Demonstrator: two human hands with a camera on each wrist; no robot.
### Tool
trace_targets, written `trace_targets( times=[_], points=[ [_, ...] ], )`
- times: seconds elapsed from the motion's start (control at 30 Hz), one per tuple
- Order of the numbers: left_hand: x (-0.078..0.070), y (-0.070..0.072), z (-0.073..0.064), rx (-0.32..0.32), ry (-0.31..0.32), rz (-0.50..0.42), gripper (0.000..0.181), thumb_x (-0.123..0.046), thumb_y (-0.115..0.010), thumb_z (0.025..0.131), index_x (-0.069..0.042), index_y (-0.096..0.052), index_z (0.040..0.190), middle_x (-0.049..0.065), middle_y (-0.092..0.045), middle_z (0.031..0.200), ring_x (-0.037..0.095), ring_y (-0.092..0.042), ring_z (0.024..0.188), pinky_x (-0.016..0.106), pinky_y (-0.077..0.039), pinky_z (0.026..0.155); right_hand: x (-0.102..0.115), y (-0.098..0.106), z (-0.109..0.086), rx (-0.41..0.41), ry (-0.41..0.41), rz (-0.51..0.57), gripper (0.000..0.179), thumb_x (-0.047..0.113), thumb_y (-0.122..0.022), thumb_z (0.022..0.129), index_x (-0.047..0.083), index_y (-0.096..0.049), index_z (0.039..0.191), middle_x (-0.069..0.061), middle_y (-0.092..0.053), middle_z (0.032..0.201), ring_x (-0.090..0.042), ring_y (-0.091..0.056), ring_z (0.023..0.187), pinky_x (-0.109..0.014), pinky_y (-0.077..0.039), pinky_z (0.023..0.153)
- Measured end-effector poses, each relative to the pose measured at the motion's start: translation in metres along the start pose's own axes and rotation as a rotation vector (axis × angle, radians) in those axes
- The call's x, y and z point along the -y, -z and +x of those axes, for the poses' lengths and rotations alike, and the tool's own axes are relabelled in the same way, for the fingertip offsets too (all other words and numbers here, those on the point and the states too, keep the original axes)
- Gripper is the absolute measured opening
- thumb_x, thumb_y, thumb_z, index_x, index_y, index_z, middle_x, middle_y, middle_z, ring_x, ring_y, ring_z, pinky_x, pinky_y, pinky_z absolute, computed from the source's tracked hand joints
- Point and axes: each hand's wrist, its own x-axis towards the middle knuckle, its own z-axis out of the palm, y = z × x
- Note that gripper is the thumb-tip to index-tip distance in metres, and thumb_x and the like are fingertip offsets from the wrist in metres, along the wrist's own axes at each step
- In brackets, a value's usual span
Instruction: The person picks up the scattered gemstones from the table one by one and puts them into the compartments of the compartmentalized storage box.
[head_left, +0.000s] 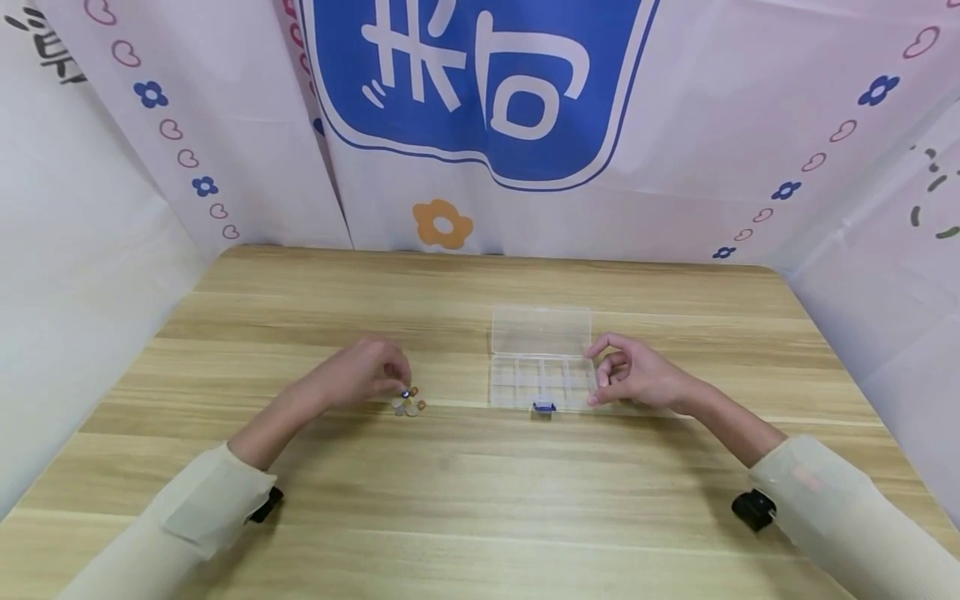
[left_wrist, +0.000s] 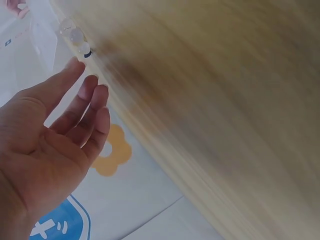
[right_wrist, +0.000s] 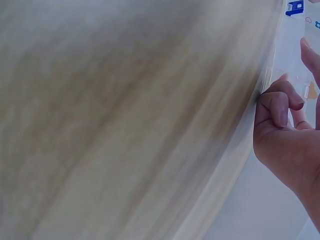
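A small cluster of bead-like pieces (head_left: pixel 409 407), some clear, some orange-brown and one dark blue, lies on the wooden table. My left hand (head_left: pixel 367 367) reaches down at its far edge, fingertips right by the blue piece. In the left wrist view the thumb and fingers (left_wrist: pixel 93 107) are loosely bent with a gap between them. To the right sits a clear plastic compartment box (head_left: pixel 517 381), its lid (head_left: pixel 542 331) folded back and a blue latch (head_left: pixel 543 407) in front. My right hand (head_left: pixel 637 372) is at the box's right side, thumb and index finger spread along that edge, other fingers curled.
The wood-grain table (head_left: pixel 450 508) reaches back to a white printed cloth (head_left: pixel 645 208) hanging behind it. More white cloth (head_left: pixel 82 250) hangs at the left. Black wrist devices (head_left: pixel 753 509) show at both sleeves.
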Motion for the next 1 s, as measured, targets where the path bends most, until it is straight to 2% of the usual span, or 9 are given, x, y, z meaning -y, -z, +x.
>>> trace_targets(
  times=[0.27, 1.0],
  points=[
    [-0.0029, -0.0026, 0.0025, 0.032, 0.013, -0.015, 0.011, 0.003, -0.081, 0.085, -0.005, -0.075, 0.081, -0.002, -0.066, 0.08, 0.008, -0.057, 0.073, 0.025, -0.052, 0.067, -0.0003, 0.0006, 0.0006, -0.001, -0.009, -0.019, 0.061, -0.003, -0.084, 0.083, -0.01, -0.046, 0.131, -0.008, -0.06, 0.083, -0.013, -0.055, 0.064, -0.022, -0.044, 0.06],
    [-0.0053, -0.0029, 0.0049, 0.085, 0.053, -0.027, 0.017, 0.004, -0.079, 0.087, -0.007, -0.07, 0.079, -0.002, -0.064, 0.078, 0.008, -0.056, 0.07, 0.023, -0.051, 0.063, -0.0001, 0.0012, 0.0003, 0.005, -0.005, -0.003, 0.06, -0.004, -0.083, 0.083, -0.01, -0.046, 0.13, -0.007, -0.059, 0.082, -0.012, -0.052, 0.062, -0.023, -0.042, 0.058]
  ],
)
